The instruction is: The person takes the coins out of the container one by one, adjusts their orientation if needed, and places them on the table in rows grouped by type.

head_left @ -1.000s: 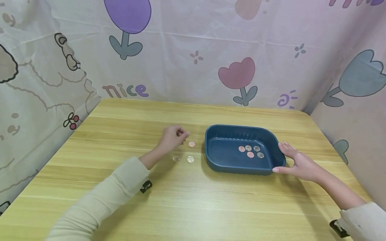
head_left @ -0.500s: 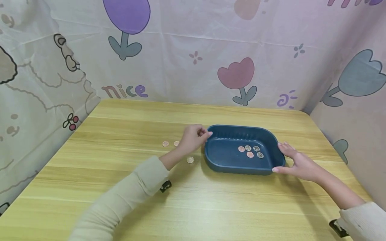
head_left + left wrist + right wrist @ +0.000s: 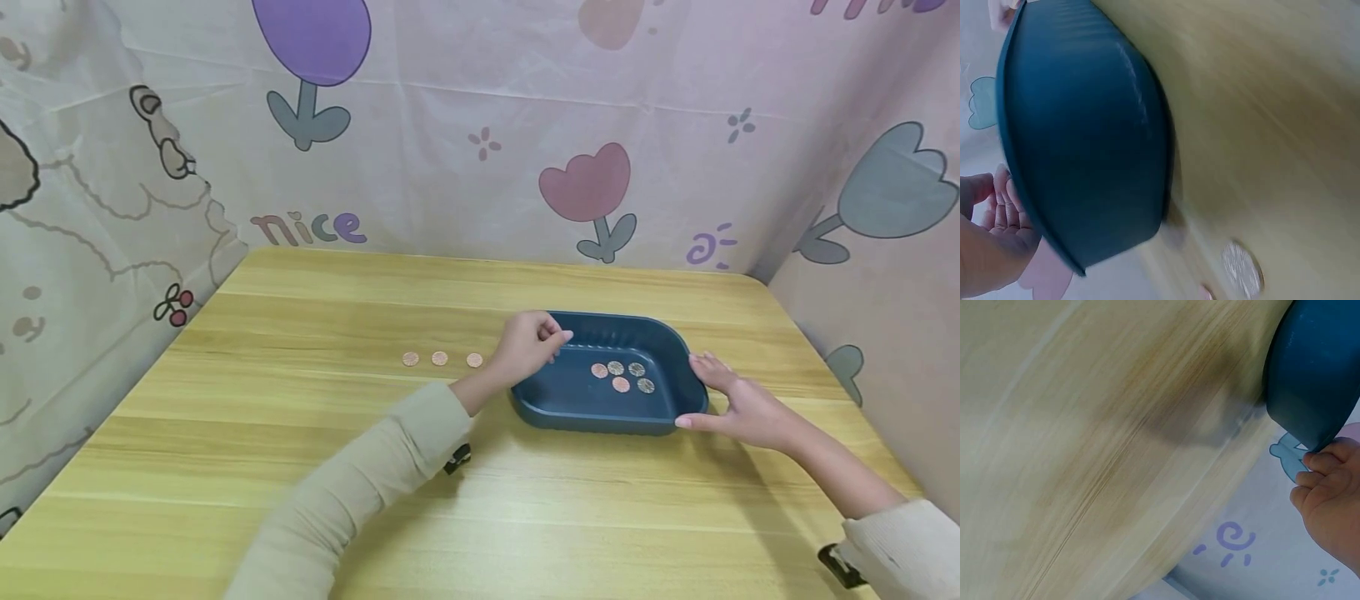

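Inside, blue tray [image 3: 678, 354] holds five coins [image 3: 622, 377].

Three coins [image 3: 439, 358] lie on the table [image 3: 300, 450] — five more inside one blue tray [image 3: 600, 412].

- The word "nice" [image 3: 309, 227] reads in rounded lowercase letters, pink, grey-green and purple, printed on the pale pink flower-patterned cloth backdrop [image 3: 465, 92], far left, just above the far edge of the light wooden table [image 3: 480, 500].
- A purple swirl mark [image 3: 711, 245], much like an "@" sign, sits on the same backdrop at far right; the right wrist view catches it too.
- Nothing legible on the coins; their faces are too small to read.
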Tool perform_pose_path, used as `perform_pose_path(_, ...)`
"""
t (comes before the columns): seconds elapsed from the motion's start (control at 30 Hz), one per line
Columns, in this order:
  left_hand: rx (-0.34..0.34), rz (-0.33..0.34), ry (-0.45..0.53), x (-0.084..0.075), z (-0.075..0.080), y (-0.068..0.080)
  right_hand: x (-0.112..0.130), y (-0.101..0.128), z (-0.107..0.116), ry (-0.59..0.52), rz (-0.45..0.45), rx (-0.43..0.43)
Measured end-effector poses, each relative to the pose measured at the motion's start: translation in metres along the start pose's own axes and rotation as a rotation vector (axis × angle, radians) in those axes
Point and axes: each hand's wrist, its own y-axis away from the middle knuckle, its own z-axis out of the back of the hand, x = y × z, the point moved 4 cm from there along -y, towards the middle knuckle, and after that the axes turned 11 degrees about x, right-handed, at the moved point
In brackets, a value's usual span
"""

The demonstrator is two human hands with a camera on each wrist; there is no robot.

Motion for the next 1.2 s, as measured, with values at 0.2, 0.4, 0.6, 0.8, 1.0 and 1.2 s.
perform_pose_path(0.2,0.006,0.063,-0.008,-0.001,-0.023,-0.013,0.0,0.0,0.0,-0.003,0.003,-0.002)
perform_pose_path(0.4,0.032,0.09,0.033,-0.006,-0.048,-0.025,0.001,0.0,0.0,-0.004,0.0,-0.006)
perform_pose_path(0.6,0.013,0.148,0.039,-0.013,-0.071,-0.036,0.001,0.0,0.0,0.007,-0.003,-0.009)
perform_pose_path(0.8,0.039,0.232,0.028,-0.016,-0.095,-0.044,0.0,0.0,0.0,0.011,0.007,-0.019)
perform_pose_path(1.0,0.099,0.342,-0.221,-0.012,-0.106,-0.05,0.0,-0.001,-0.001,-0.004,0.017,-0.017)
perform_pose_path(1.2,0.137,0.449,-0.432,-0.005,-0.11,-0.055,-0.001,0.0,0.0,-0.001,0.01,-0.017)
